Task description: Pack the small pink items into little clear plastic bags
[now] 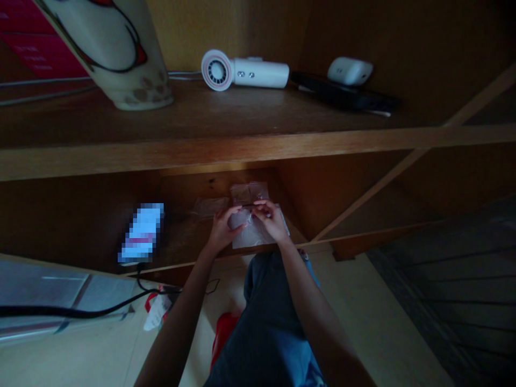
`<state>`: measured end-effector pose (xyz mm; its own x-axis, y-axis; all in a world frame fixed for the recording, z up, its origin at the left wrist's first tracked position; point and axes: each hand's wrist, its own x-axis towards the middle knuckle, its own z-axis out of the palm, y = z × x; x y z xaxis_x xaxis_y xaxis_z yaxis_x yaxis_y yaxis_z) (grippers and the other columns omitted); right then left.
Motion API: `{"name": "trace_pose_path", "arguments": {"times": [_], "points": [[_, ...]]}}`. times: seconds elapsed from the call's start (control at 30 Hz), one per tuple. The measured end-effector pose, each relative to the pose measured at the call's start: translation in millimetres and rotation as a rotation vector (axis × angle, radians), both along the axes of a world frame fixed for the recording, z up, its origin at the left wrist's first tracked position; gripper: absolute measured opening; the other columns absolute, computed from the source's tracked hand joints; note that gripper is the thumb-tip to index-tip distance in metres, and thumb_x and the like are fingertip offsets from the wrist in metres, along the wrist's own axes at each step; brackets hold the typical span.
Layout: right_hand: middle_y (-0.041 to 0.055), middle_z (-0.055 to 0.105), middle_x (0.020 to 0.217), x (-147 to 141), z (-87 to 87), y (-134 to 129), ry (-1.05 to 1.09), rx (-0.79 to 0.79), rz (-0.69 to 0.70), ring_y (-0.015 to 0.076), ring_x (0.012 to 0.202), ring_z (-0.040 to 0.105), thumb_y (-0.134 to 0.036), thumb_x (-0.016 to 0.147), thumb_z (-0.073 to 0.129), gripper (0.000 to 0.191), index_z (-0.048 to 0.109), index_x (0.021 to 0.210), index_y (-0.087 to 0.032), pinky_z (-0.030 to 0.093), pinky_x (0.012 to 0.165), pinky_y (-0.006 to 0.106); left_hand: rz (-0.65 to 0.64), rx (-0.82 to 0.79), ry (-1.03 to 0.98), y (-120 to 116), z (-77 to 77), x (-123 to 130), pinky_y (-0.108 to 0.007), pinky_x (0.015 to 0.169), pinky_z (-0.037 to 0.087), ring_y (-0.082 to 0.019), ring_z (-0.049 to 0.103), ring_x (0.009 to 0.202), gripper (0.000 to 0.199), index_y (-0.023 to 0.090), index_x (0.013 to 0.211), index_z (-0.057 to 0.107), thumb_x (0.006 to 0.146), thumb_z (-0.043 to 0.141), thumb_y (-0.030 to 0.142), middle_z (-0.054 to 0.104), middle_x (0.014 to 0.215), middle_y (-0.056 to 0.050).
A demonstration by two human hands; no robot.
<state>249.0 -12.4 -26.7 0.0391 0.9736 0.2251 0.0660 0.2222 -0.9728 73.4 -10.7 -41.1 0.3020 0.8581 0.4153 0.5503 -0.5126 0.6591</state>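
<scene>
Both my hands are over a clear plastic bag (252, 230) lying on a low wooden shelf (181, 252). My left hand (223, 231) grips the bag's left side, and my right hand (271, 220) pinches its upper edge. A small dark strip (250, 205) shows by my fingertips, but I cannot tell what it is. Just beyond my hands lies a small packet of clear plastic (249, 192), with another flat clear bag (209, 207) to its left.
A smartphone with a lit, blurred screen (142, 234) lies left of my hands, a black cable (80, 306) trailing from it. The shelf above holds a white hair dryer (244, 70), a white case (350, 71), a black flat object (342, 94) and a patterned vase (108, 54).
</scene>
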Motion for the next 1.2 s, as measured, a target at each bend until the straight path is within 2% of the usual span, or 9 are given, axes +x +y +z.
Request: {"name": "trace_pose_path", "arguments": {"times": [0.13, 0.23, 0.43, 0.63, 1.2], "points": [[0.0013, 0.062, 0.074, 20.1, -6.0, 4.3, -0.117, 0.010, -0.302, 0.0151, 0.066, 0.056, -0.027, 0.074, 0.054, 0.021, 0.059, 0.092, -0.019, 0.043, 0.062, 0.026, 0.005, -0.003, -0.001, -1.0, 1.9, 0.0, -0.039, 0.091, 0.043, -0.022, 0.056, 0.103, 0.044, 0.024, 0.111, 0.052, 0.070, 0.066, 0.035, 0.062, 0.110, -0.005], [0.0022, 0.064, 0.076, 32.8, -9.6, 4.5, -0.267, -0.020, -0.389, 0.0161, 0.067, 0.058, -0.021, 0.071, 0.053, 0.023, 0.059, 0.093, -0.019, 0.044, 0.063, 0.027, 0.004, -0.010, -0.008, -1.5, 2.6, 0.1, -0.039, 0.092, 0.043, -0.022, 0.056, 0.104, 0.042, 0.023, 0.109, 0.052, 0.071, 0.065, 0.035, 0.062, 0.110, -0.006], [-0.0006, 0.067, 0.080, 34.6, -5.5, -1.7, -0.537, -0.146, -0.321, 0.0148, 0.072, 0.061, -0.014, 0.067, 0.055, 0.026, 0.060, 0.091, -0.022, 0.045, 0.066, 0.025, 0.004, 0.000, -0.031, -0.6, 1.0, 1.1, -0.038, 0.092, 0.042, -0.021, 0.056, 0.102, 0.038, 0.021, 0.103, 0.053, 0.070, 0.065, 0.035, 0.062, 0.105, -0.006], [-0.0026, 0.068, 0.080, 28.7, 2.9, -8.2, -0.791, -0.150, -0.294, 0.0152, 0.076, 0.062, -0.019, 0.068, 0.059, 0.023, 0.062, 0.090, -0.025, 0.043, 0.067, 0.024, 0.018, -0.024, -0.032, 0.0, 0.6, 1.4, -0.034, 0.087, 0.043, -0.021, 0.057, 0.097, 0.035, 0.021, 0.096, 0.053, 0.068, 0.066, 0.037, 0.061, 0.099, -0.004], [0.0001, 0.067, 0.081, 25.0, 1.3, -8.9, -0.993, -0.164, -0.322, 0.0183, 0.082, 0.060, -0.027, 0.072, 0.060, 0.021, 0.063, 0.093, -0.027, 0.039, 0.078, 0.031, 0.009, -0.118, -0.002, 2.0, -2.0, 0.1, -0.032, 0.080, 0.043, -0.019, 0.057, 0.090, 0.033, 0.022, 0.089, 0.049, 0.066, 0.067, 0.036, 0.062, 0.098, -0.002]]}}
